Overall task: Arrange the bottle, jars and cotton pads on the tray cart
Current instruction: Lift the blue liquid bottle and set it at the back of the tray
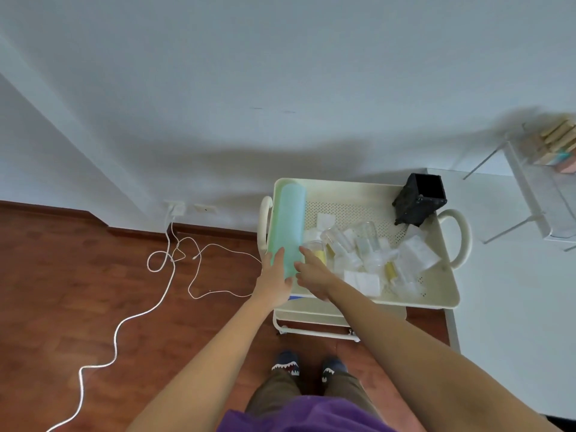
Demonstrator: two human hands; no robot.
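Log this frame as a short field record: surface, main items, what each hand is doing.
surface: cream tray cart, perforated top
left side: green roll lying lengthwise
middle: clear jars and cotton pads, jumbled
far right corner: black box
left hand: on the roll's near end
right hand: beside it, touching the roll

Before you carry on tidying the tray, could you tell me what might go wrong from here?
The clear jars lie jumbled together, so pulling one out may roll or knock the others. Both hands, left hand and right hand, crowd the green roll at the tray cart edge; it could slip off.
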